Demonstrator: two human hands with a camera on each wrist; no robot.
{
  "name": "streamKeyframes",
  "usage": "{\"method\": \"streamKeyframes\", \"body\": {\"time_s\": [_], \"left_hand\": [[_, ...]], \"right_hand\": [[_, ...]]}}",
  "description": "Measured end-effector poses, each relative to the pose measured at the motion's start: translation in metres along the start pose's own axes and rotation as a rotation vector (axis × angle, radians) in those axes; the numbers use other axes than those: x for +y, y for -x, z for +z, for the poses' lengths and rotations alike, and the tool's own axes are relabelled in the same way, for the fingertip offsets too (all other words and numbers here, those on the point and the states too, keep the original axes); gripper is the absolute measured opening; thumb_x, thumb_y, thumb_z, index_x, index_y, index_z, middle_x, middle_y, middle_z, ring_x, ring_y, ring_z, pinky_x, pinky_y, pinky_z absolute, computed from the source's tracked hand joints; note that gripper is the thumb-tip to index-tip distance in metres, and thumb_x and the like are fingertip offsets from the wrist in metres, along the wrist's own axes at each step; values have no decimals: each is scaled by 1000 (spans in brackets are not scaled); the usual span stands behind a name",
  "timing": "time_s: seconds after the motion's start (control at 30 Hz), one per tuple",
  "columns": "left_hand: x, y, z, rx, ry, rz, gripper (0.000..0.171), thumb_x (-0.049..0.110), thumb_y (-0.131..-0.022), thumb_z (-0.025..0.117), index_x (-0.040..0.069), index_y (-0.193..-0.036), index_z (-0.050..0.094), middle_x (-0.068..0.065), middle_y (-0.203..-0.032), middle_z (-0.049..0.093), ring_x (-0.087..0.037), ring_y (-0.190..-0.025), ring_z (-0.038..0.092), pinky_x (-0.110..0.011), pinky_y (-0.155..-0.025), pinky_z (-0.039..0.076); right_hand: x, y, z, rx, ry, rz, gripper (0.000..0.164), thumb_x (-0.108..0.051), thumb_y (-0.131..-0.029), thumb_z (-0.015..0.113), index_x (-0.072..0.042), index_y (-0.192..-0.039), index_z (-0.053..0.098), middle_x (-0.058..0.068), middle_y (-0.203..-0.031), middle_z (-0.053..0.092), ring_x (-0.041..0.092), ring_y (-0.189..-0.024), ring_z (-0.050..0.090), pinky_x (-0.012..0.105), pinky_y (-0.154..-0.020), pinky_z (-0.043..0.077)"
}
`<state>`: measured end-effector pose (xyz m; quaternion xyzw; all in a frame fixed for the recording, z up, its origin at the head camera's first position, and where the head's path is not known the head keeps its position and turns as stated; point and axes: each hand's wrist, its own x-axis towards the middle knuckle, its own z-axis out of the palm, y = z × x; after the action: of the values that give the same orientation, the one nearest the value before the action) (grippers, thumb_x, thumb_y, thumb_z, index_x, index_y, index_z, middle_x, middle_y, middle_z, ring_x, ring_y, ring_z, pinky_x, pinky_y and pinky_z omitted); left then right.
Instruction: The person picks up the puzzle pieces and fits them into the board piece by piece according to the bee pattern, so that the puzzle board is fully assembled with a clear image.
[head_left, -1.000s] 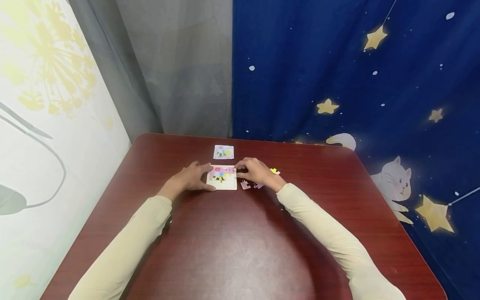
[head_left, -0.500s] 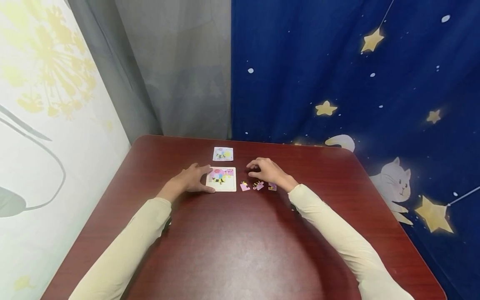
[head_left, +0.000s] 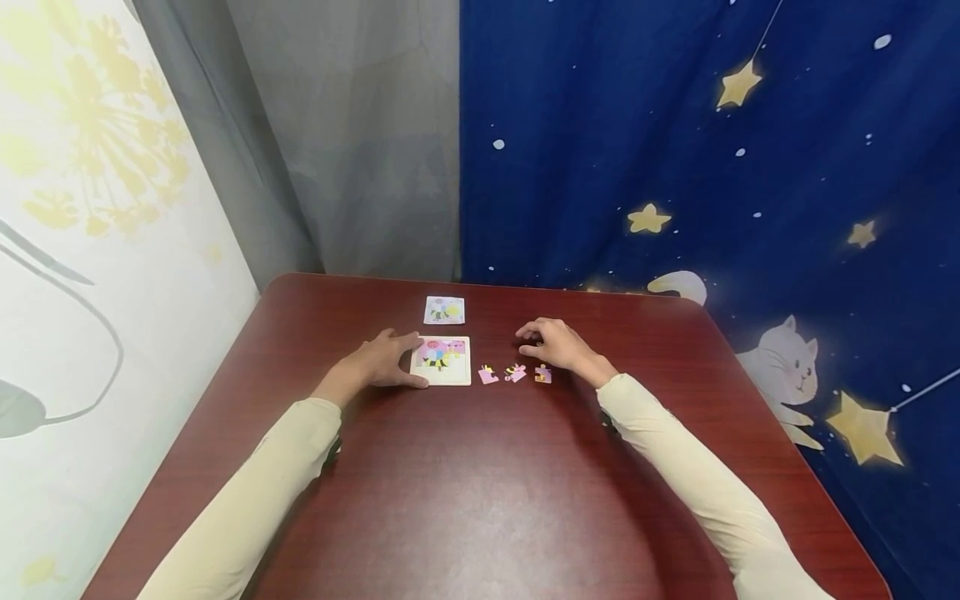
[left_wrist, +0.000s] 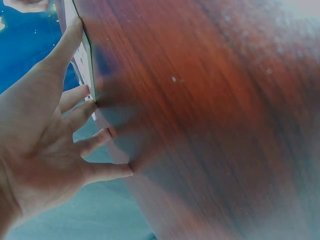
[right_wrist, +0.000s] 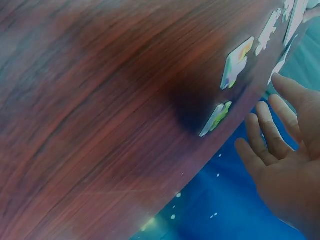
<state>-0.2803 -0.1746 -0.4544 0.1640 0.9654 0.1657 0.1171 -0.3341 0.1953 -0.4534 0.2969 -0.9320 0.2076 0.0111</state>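
A square puzzle tray lies flat, its far part filled with joined pieces picturing a bee, its near part pale and bare. My left hand holds the tray's left side between thumb and forefinger, the other fingers spread; in the left wrist view the thumb meets the tray's edge. My right hand hovers over the table, fingers loosely bent, with nothing in it. Just below it lies a yellow-edged puzzle piece, mostly hidden in the head view. Nearer lie three pink puzzle pieces in a row.
Behind the tray lies a picture card with a similar bee picture. The dark red table ends at a far edge, with a grey curtain and a blue starry curtain beyond. A white patterned surface stands at the left.
My right hand has moved right, away from the tray's upper right corner, to above the loose pieces, uncovering the row of three. My left hand stays at the tray.
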Motion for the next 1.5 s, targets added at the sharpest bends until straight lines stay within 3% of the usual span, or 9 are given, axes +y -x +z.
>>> {"method": "streamKeyframes", "body": {"time_s": [0.47,0.9,1.1,1.5], "left_hand": [[2,2,1,-7,3,-13,103,65,-81,80,18,-162,38,-26,-164,32,-49,-150,26,-73,-111,31],[1,1,1,-2,-5,-8,102,67,-81,79,18,-162,40,-26,-164,32,-51,-148,30,-74,-109,32],[0,1,2,-3,-4,-10,102,66,-81,79,19,-162,39,-27,-163,31,-50,-149,29,-74,-110,31],[-1,-2,3,-7,-8,-1,101,66,-81,79,18,-162,40,-16,-167,33,-47,-152,24,-73,-113,27]], "right_hand": [[20,17,-9,27,29,66,31,-20,-92,81,-8,-121,76,10,-111,71,26,-106,66,44,-95,53],[31,31,-9,-28,64,156,36,-26,-91,83,-8,-122,76,12,-113,70,27,-107,65,47,-93,53],[31,33,-7,-15,43,150,32,-23,-92,82,-8,-120,76,10,-107,70,26,-101,66,46,-88,53],[30,32,-3,1,43,127,30,-21,-92,81,-9,-119,77,8,-101,69,23,-95,66,42,-84,54]]}}
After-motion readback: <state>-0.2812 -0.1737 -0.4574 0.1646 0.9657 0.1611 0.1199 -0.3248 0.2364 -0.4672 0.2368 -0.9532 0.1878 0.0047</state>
